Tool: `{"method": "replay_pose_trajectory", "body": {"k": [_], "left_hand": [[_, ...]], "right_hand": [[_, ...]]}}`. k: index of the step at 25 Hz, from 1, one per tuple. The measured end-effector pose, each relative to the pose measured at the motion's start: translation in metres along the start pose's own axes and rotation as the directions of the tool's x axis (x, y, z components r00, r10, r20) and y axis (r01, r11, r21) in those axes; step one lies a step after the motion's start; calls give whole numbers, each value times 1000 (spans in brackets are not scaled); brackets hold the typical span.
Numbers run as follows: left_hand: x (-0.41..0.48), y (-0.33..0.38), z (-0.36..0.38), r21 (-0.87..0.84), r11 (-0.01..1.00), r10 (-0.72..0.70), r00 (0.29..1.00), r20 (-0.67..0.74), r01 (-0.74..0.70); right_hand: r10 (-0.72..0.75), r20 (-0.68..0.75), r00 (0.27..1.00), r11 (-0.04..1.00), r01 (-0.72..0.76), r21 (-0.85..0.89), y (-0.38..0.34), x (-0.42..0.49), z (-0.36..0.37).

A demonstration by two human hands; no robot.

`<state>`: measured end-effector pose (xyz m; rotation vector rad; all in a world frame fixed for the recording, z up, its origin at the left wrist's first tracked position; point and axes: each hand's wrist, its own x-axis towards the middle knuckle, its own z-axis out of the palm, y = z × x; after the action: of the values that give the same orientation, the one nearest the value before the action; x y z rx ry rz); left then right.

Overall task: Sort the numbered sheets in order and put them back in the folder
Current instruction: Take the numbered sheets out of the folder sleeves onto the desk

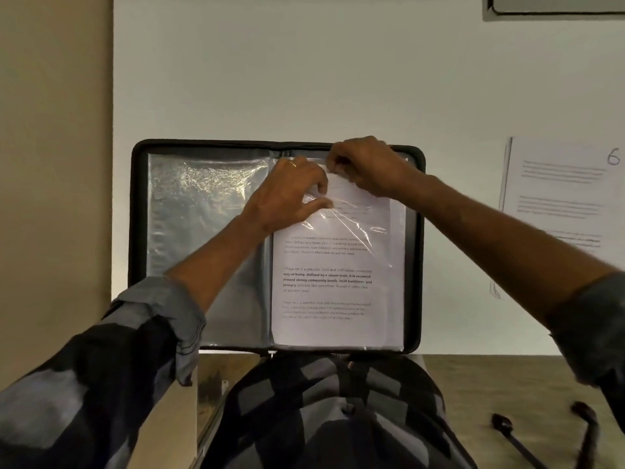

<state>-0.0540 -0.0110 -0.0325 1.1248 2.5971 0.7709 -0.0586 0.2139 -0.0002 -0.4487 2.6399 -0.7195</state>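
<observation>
Fingers (313,179) of the left hand (287,194), head view: curled, with the thumb beneath them, pinching the wrinkled upper part of a clear plastic pocket (351,221) and pulling it into creases. A ring (293,164) shows on one finger of this hand. The right hand (368,167) is just beside it, at the top of the same page. Its fingers (338,164) are curled tightly and grip the top edge of a printed sheet (331,282); exactly how much of the edge they hold is hidden by the knuckles.

The sheet lies in the right half of an open black folder (133,231), mostly inside the plastic pocket, its lower edge near the bottom of the folder. It bears several blocks of printed text, one in bold. The left half of the folder holds more clear pockets (203,204), which shine under the light.

The folder lies flat on a white table (304,79), at the near edge, straight in front of the person. A stack of sheets (561,204) rests on the table well apart to the right; the top one is marked 6 by hand in its upper corner.

A rolled grey shirt cuff (162,309) covers the left forearm. Below the table edge are a wooden floor (507,377) and dark straps (514,434).
</observation>
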Motion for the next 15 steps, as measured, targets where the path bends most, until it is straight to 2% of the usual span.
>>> {"method": "replay_pose_trajectory", "body": {"k": [3,6,10,12,15], "left_hand": [[0,-3,1,31,999,34,999,-18,-34],[-1,-3,2,42,998,41,998,-40,-39],[-1,1,-2,13,1000,24,998,-66,-23],[0,2,-7,-41,999,6,996,-92,-10],[8,1,-18,-103,992,-88,984,-155,72]], "right_hand": [[137,176,975,991,-136,-15,-2,14,-17],[226,335,915,972,-232,-24,-3,28,-25],[263,464,846,962,-266,-61,-8,40,-30],[246,491,836,969,-223,-107,-10,43,-35],[246,426,870,964,-176,-199,-8,46,-48]]}}
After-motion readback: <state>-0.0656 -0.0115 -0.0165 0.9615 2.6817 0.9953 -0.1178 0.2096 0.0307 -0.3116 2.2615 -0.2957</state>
